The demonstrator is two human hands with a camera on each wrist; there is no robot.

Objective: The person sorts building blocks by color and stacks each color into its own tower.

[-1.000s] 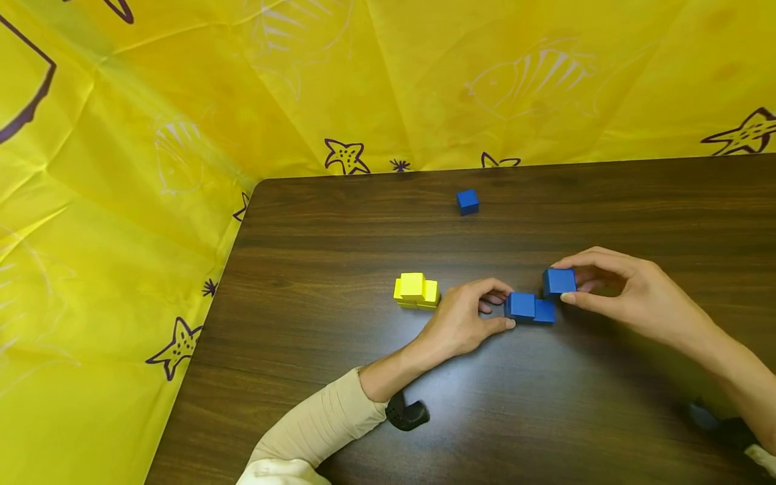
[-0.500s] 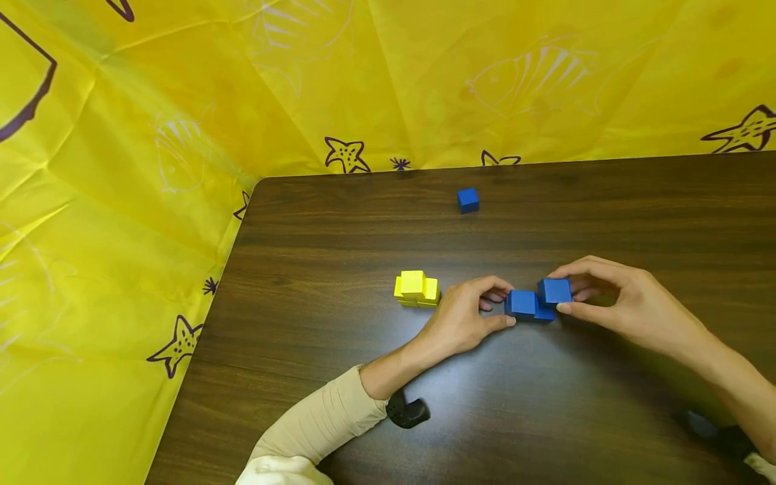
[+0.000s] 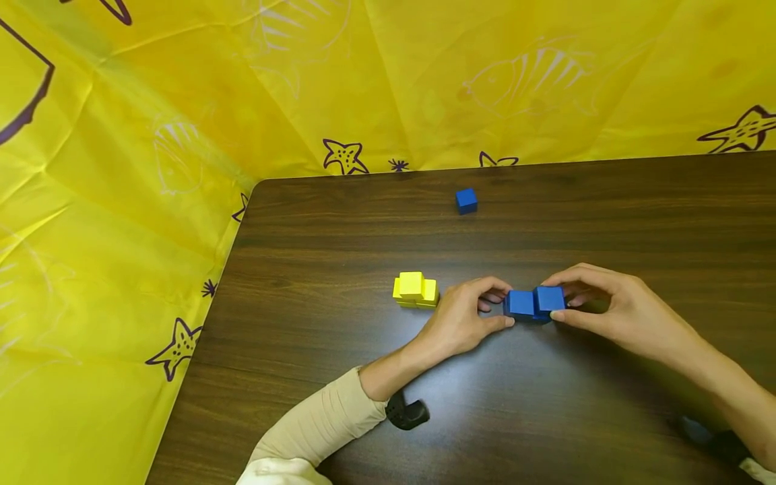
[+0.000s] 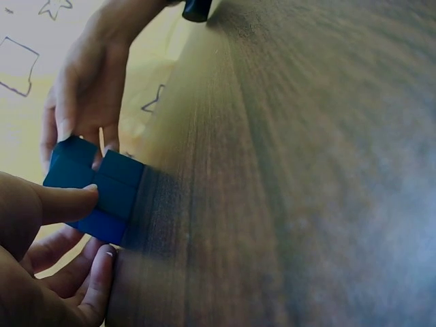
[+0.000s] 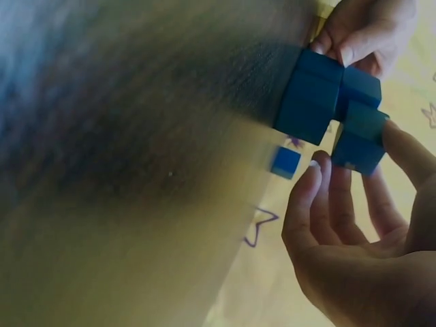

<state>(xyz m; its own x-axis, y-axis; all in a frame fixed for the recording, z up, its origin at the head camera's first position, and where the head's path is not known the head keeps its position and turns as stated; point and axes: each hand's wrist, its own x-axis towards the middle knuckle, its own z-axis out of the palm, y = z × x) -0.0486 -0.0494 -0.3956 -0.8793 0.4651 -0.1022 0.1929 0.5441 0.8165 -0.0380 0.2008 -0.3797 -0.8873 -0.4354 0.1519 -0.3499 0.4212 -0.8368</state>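
Note:
My left hand (image 3: 462, 318) steadies a small group of blue cubes, thumb on one side and fingers on the other at its left end. An upper blue cube (image 3: 520, 302) sits there on a bottom row of blue cubes (image 5: 306, 105). Between thumb and fingertips my right hand (image 3: 633, 306) pinches another blue cube (image 3: 550, 298), beside the upper one and over the row's right end. In the right wrist view a narrow gap shows between this pinched cube and the row below it.
A small stack of yellow blocks (image 3: 412, 289) stands just left of my left hand. Farther back on the dark wooden table (image 3: 327, 236) lies a single blue cube (image 3: 466, 201). Yellow patterned cloth (image 3: 424, 81) hangs behind the table's back and left edges.
My right hand has carried its blue cube left and toward me, from beside the group to over the row's right end. The left hand stays in place.

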